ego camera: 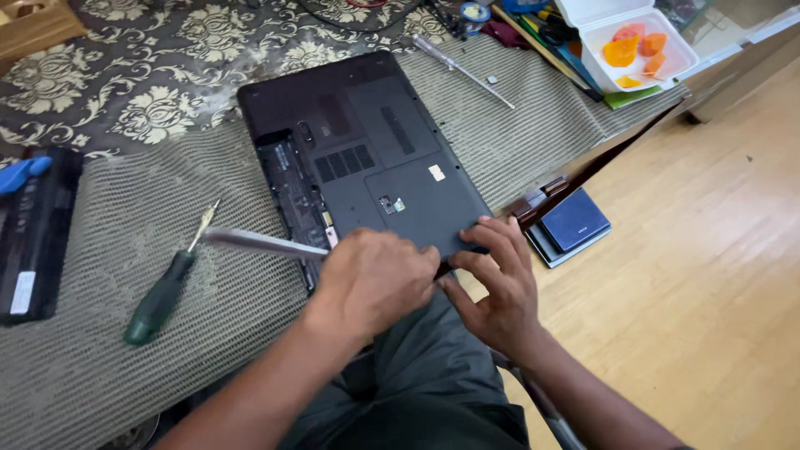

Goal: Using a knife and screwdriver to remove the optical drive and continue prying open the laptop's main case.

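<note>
Black and matte, the laptop [367, 158] lies upside down on a ribbed grey-green mat [108, 350], its underside facing us with vents, a small pale sticker and an open bay along its left edge where the inner parts show. We see it set at a slant, its near corner pointing toward our lap.

At that near edge our left hand [371, 283] is curled into a loose fist around a flat metal blade [262, 243], which juts out to the left over the open bay; the fingers are closed on its hidden end. Our right hand [498, 287] rests just beside it, fingers spread and bent, fingertips pressing on the laptop's near right corner, holding nothing that we can make out.

To the left of the blade a green-handled screwdriver [162, 292] lies on the mat, tip pointing up toward the laptop. Farther left, at the frame's edge, sits a long black battery pack [33, 233] with a blue tool [21, 175] on top of it. Beyond the laptop, another slim screwdriver [462, 68] lies on the mat, and a white takeaway box [637, 42] holds orange fruit pieces. On the wooden floor [717, 275] to the right lies a small dark blue box [575, 221]. A patterned floral cloth [150, 75] covers the area behind the mat.
</note>
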